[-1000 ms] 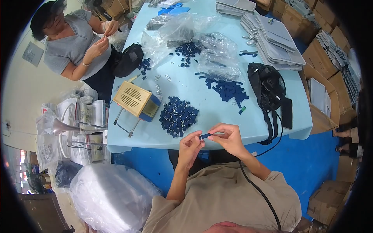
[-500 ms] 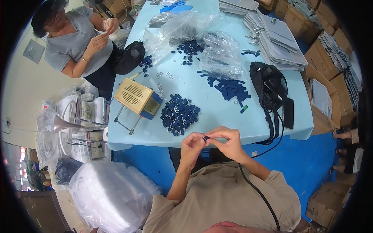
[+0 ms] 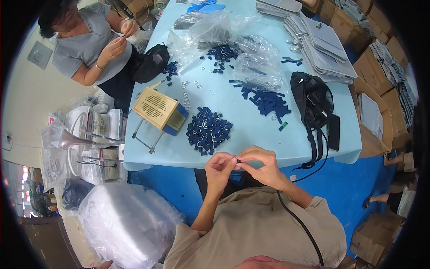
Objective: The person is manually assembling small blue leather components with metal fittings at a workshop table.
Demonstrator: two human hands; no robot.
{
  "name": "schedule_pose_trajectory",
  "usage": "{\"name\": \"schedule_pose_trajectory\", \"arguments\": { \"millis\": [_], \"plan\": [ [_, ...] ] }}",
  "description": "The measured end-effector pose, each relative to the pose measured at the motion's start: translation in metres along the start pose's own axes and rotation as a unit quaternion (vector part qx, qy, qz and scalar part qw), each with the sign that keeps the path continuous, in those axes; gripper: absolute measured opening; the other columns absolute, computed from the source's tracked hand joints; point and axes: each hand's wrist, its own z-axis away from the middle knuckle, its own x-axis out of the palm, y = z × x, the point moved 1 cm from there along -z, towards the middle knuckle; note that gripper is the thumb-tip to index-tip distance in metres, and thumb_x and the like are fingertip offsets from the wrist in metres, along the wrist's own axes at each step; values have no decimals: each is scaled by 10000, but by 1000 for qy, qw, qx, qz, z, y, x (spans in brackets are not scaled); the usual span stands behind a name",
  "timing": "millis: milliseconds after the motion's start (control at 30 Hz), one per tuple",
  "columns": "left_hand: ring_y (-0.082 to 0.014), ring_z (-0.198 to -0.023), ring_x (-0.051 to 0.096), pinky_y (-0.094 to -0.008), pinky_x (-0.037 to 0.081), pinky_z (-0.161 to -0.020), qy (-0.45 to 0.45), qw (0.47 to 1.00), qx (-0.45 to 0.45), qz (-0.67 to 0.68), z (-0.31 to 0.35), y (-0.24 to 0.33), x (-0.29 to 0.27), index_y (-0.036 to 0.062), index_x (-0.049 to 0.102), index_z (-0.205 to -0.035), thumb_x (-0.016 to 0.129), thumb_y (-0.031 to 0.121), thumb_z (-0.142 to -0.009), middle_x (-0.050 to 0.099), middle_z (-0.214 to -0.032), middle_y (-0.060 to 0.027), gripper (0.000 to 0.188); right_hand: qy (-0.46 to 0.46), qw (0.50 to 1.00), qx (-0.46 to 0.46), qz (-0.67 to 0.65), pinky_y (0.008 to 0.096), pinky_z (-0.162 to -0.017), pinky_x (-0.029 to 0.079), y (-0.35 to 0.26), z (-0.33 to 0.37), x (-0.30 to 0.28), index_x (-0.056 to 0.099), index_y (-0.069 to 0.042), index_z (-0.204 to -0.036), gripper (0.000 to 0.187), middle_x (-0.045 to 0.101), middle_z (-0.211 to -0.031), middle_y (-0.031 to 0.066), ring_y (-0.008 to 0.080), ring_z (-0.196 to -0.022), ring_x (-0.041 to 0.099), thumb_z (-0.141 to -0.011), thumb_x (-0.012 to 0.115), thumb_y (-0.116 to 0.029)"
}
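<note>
At the table's near edge, my left hand and my right hand meet, fingertips pinched. Between them is a small dark blue fabric strip, mostly covered by the fingers; whether a ring is on it I cannot tell. Just beyond my left hand lies a heap of folded blue tabs with silvery rings. Farther right, flat loose blue strips are spread out. Loose metal rings are scattered left of the middle.
A cream-and-blue box-shaped device on metal legs stands at the left. Clear plastic bags, a black mesh bag, a dark phone and stacked grey panels lie on the table. A co-worker works at the far left.
My fingers have shifted slightly around the blue strip, and the fingertips sit a little differently. The whole view has moved a little; the piles look the same.
</note>
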Motion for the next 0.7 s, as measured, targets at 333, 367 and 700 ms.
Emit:
{"name": "schedule_pose_trajectory", "arguments": {
  "millis": [333, 367, 700],
  "plan": [
    [-165, -908, 699, -296, 574, -819, -42, 997, -18, 64, 3, -11, -1, 0, 616, -1033, 686, 9, -931, 702, -1029, -107, 123, 43, 999, 4, -11, 324, -747, 561, 1, 8, 1, 722, 7, -905, 197, 736, -925, 124, 247, -870, 712, -745, 784, 102],
    [-166, -918, 698, -297, 573, -827, -42, 997, -20, 63, 4, -12, -2, -1, 614, -1035, 683, 5, -932, 700, -1036, -109, 124, 31, 999, -5, -25, 324, -747, 561, 4, 11, 2, 722, 7, -905, 197, 736, -925, 124, 247, -870, 712, -745, 784, 102],
    [-130, -957, 665, -292, 545, -887, -18, 998, 59, 21, 7, -6, -3, -9, 609, -1074, 660, 23, -956, 680, -1054, -81, 133, 69, 951, 169, -248, 325, -814, 587, 9, 5, 20, 688, 46, -935, 128, 705, -981, 165, 214, -914, 689, -832, 720, 114]
  ]
}}
